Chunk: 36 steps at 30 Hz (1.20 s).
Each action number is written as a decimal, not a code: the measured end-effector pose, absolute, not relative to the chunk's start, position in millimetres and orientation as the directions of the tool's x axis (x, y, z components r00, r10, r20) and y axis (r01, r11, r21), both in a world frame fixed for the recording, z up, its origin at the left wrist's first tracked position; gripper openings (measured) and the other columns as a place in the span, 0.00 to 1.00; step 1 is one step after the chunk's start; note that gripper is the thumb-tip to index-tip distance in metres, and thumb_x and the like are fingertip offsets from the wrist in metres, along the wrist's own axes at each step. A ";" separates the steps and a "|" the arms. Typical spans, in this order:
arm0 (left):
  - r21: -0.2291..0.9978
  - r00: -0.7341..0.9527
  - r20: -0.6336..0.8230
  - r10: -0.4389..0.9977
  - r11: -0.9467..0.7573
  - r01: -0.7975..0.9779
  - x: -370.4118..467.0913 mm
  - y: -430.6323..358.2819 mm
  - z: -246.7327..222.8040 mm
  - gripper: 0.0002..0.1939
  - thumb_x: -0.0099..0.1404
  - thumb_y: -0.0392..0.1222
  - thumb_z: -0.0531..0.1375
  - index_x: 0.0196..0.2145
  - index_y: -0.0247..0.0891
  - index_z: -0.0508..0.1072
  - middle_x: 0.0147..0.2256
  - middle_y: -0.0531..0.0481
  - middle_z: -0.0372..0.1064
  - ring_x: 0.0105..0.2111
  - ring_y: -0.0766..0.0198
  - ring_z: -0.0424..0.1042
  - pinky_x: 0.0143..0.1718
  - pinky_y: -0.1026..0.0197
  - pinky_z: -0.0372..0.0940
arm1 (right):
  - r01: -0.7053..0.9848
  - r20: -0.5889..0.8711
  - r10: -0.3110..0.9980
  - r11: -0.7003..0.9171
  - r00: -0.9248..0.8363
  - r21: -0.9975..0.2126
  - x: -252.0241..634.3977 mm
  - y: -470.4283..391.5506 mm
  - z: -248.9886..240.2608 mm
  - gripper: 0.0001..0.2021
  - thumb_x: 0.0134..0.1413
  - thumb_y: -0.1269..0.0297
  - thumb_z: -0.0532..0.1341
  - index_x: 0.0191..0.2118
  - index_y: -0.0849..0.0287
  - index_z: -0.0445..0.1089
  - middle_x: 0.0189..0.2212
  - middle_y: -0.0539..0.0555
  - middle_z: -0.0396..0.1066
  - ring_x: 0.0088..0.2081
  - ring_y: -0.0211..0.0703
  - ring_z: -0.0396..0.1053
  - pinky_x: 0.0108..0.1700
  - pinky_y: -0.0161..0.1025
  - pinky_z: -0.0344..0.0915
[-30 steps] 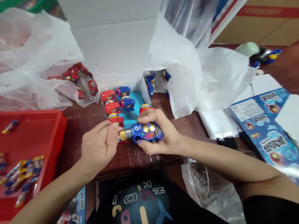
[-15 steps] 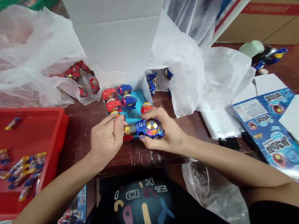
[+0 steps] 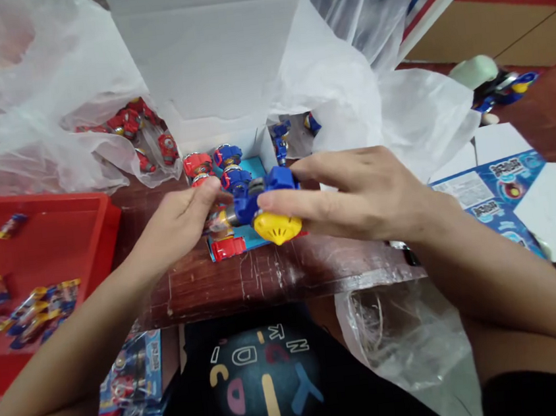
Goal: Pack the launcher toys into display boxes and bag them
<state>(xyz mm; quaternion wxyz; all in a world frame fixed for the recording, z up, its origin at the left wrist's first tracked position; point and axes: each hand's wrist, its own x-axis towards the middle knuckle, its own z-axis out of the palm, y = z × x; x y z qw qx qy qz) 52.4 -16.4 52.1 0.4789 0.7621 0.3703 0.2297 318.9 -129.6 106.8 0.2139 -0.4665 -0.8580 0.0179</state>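
At left, in one red tray (image 3: 62, 234), two small wrapped tubes (image 3: 10, 226) lying separately, plus one pile (image 3: 36, 316) of at least five. In one white box (image 3: 213, 62), two blue toys (image 3: 227, 155) and at least three red toys (image 3: 228, 248), partly hidden. Held in the middle, one blue-and-yellow toy (image 3: 276, 226) and one printed tube (image 3: 218, 221).

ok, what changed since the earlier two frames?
The blue toy was turned: its gold face showed before, now a yellow part does. The right hand shifted from cupping its side to reaching over it. Left hand stayed at its other end; red tray unmoved.
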 end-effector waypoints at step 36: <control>0.579 0.598 0.431 0.676 -0.715 0.392 66.1 13.6 -35.4 0.23 0.81 0.50 0.47 0.61 0.39 0.75 0.65 0.47 0.69 0.71 0.52 0.58 0.73 0.39 0.54 | 0.981 -0.086 0.986 -0.127 0.140 0.145 215.9 -98.9 50.3 0.25 0.70 0.54 0.48 0.51 0.72 0.71 0.44 0.70 0.74 0.35 0.54 0.75 0.28 0.41 0.59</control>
